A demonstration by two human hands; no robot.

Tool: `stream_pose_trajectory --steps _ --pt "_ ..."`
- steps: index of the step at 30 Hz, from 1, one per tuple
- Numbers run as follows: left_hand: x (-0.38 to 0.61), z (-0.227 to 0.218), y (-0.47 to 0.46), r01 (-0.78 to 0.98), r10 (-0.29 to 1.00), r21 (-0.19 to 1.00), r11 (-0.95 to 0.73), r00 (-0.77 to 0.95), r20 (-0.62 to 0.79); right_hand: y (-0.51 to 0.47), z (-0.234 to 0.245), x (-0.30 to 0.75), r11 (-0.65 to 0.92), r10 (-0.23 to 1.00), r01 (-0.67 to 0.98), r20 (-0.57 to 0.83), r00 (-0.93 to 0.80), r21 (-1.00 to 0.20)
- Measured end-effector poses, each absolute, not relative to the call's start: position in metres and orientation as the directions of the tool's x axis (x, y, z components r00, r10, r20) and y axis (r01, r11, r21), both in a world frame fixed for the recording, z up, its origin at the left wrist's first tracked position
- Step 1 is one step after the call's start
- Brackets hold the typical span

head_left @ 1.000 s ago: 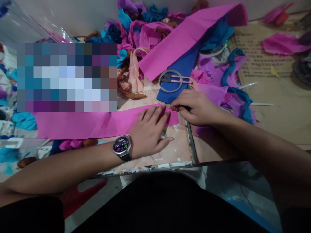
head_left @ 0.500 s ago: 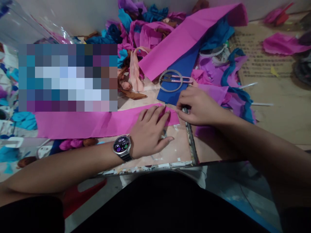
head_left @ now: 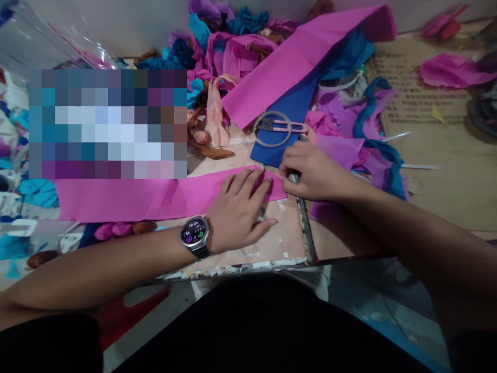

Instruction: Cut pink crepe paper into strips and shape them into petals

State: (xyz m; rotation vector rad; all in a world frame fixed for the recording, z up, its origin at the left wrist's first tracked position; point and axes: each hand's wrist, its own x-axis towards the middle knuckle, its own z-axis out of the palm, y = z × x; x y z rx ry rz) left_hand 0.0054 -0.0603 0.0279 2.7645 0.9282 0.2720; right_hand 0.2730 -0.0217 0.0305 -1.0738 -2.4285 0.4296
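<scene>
A long pink crepe paper strip lies flat across the work board. My left hand, with a watch on the wrist, presses flat on the strip's right end, fingers stretched out. My right hand is closed in a pinch at that end's upper corner, over a thin dark metal ruler that runs toward me. Whether the pinch grips the paper or the ruler I cannot tell.
Small thread snips lie on a blue paper sheet just beyond my hands. A wide pink strip and heaps of pink, blue and purple scraps fill the back. Cardboard lies at right.
My right hand has shifted slightly right and up along the strip's end. My left hand has stayed put on the paper.
</scene>
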Motion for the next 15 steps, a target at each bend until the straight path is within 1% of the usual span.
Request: stream_pose_trajectory --steps 7,11,15 --pt "0.006 0.030 -0.057 0.548 0.621 0.327 -0.770 0.762 0.183 -0.022 0.034 0.273 0.696 0.715 0.558 0.371 -0.592 -0.452" --pt "0.003 0.046 -0.046 0.575 0.659 0.344 -0.743 0.719 0.222 -0.024 0.040 0.273 0.749 0.661 0.522 0.408 -0.629 -0.408" --pt "0.002 0.063 -0.022 0.568 0.662 0.367 -0.736 0.716 0.220 -0.026 0.040 0.272 0.795 0.606 0.494 0.434 -0.667 -0.352"
